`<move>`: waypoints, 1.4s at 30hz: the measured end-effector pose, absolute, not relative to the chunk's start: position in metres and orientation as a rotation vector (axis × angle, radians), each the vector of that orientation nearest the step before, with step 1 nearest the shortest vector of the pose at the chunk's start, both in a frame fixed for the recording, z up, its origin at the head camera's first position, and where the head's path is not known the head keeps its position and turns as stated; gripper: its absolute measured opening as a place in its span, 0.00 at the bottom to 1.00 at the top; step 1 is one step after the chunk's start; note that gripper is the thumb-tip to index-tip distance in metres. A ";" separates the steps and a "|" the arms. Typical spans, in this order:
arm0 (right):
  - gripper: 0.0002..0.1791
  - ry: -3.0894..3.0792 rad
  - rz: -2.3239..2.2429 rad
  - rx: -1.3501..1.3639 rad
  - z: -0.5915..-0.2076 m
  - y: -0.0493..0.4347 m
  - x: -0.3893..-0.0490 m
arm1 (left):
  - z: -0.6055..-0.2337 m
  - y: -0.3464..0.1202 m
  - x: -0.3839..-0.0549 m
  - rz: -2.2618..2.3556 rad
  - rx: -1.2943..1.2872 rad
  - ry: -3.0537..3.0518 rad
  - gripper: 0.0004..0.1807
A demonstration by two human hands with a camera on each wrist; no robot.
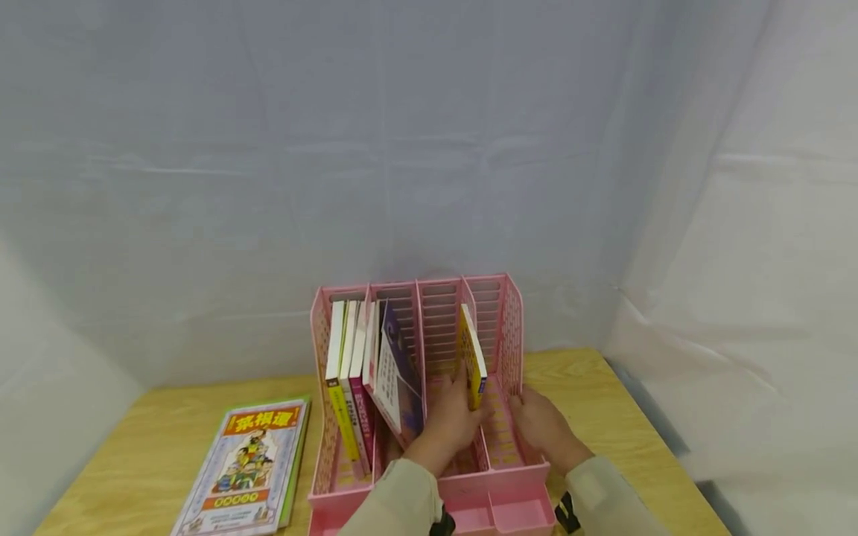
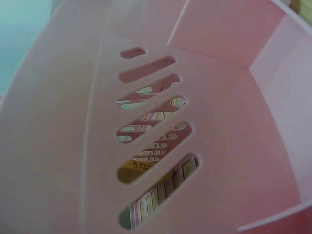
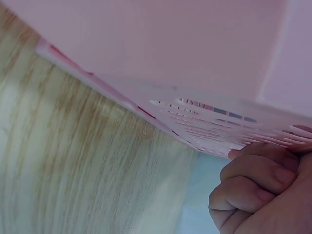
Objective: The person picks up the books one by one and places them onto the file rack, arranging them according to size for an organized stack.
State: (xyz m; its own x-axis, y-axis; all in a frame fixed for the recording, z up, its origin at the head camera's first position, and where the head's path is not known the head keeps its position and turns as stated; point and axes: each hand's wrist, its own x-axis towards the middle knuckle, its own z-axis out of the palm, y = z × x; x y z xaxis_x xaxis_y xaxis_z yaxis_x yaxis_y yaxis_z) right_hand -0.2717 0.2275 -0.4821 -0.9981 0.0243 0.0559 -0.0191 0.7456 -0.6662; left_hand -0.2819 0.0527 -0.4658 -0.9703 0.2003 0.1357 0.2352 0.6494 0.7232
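Note:
My left hand point(image 1: 453, 417) grips a thin yellow book point(image 1: 473, 357) that stands upright, tilted slightly, in the right half of a pink file rack point(image 1: 320, 447). In the head view the book overlaps the divider between the two right-hand compartments. Through the slots of a pink panel point(image 2: 234, 131) in the left wrist view, a strip of yellow point(image 2: 127, 176) shows; the left hand itself is hidden there. At the rack's right side wall, my right hand point(image 1: 541, 424) holds the wall near its front edge. Curled fingers point(image 3: 253, 170) lie along its outer face in the right wrist view.
Several books point(image 1: 355, 372) stand in the leftmost compartment. A purple-and-white book point(image 1: 400, 380) leans in the second. Left of the rack, a comic-style book point(image 1: 244, 461) lies on another on the wooden table point(image 1: 167, 417). Grey sheeting point(image 1: 429, 149) hangs behind and at the sides.

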 end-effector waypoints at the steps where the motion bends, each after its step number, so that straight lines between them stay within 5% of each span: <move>1: 0.24 -2.873 1.100 0.000 -0.482 0.227 -0.272 | -0.465 0.052 -0.282 -1.229 -0.357 -2.822 0.53; 21: 0.24 -2.887 1.082 0.025 -0.482 0.226 -0.271 | -0.465 0.050 -0.280 -1.147 -0.344 -2.793 0.46; 28: 0.24 -2.897 1.045 0.009 -0.483 0.230 -0.275 | -0.453 0.047 -0.275 -1.117 -0.360 -2.762 0.28; 35: 0.24 -2.900 1.070 -0.005 -0.486 0.229 -0.275 | -0.425 0.026 -0.255 -1.148 -0.402 -2.766 0.39; 42: 0.26 -2.903 1.114 -0.028 -0.487 0.226 -0.272 | -0.389 -0.028 -0.216 -1.332 -0.749 -2.594 0.14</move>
State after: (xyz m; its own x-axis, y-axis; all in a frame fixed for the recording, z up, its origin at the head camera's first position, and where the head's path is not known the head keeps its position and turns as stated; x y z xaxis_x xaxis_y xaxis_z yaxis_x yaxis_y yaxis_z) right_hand -0.2725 0.2260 -0.4865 -0.9993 0.0282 0.0240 0.0050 0.7434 -0.6689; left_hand -0.2158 -0.0276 -0.3886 -0.8683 0.3689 0.3317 0.4845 0.4869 0.7268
